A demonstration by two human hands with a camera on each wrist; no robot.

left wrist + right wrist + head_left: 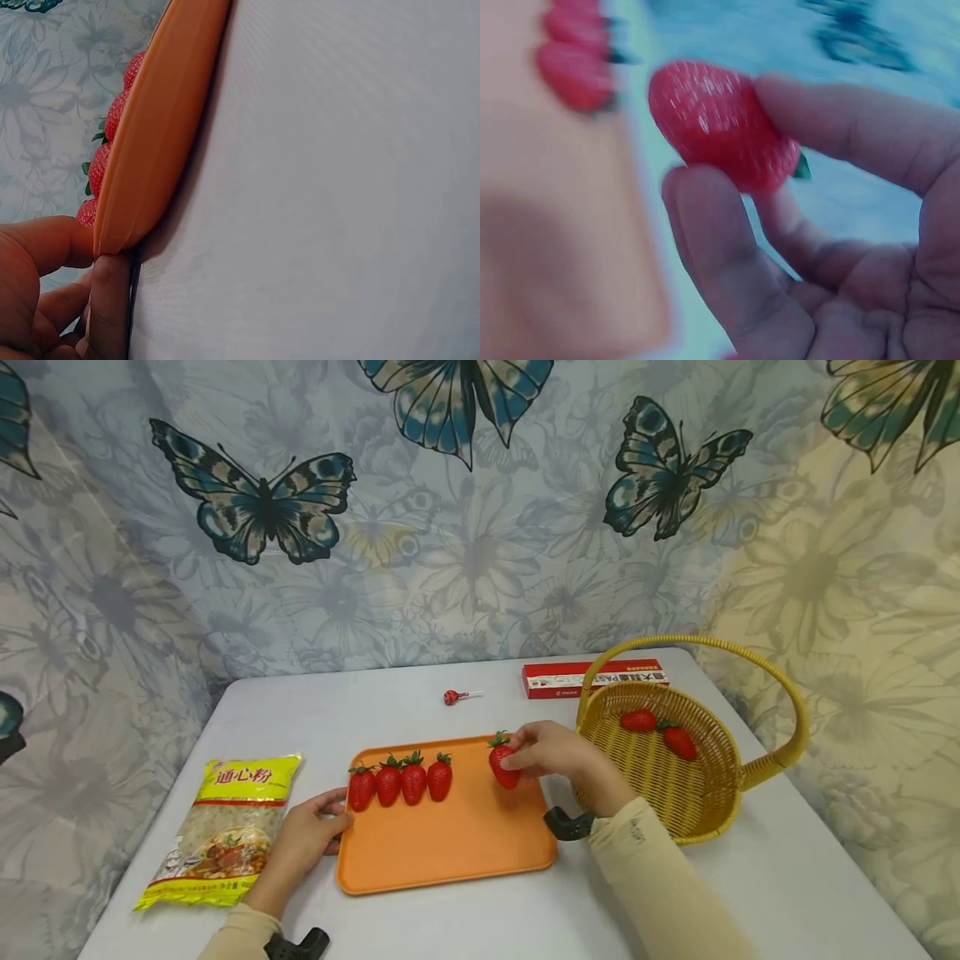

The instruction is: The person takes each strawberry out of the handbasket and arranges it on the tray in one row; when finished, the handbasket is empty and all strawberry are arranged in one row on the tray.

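My right hand (pixel 557 750) pinches a red strawberry (pixel 501 763) between thumb and fingers, above the right part of an orange tray (pixel 457 852). In the right wrist view the held strawberry (pixel 716 124) lies tilted, its green leaves partly hidden behind a finger. At the tray's left edge my left hand (pixel 306 828) grips the rim; the left wrist view has thumb and finger (pixel 111 300) at the tray's corner. Several strawberries (pixel 412 781) stand in a row along the tray's upper left, leaves toward the wall. Two more strawberries (pixel 678 742) lie inside a yellow wicker basket (pixel 675 802).
The basket's tall handle (pixel 797 718) arches up on the right, close to my right forearm. Left of the tray lies a yellow pasta bag (pixel 225 835). Behind are a red-wrapped lollipop (pixel 452 697) and a red-and-white box (pixel 551 682), near the table's back edge.
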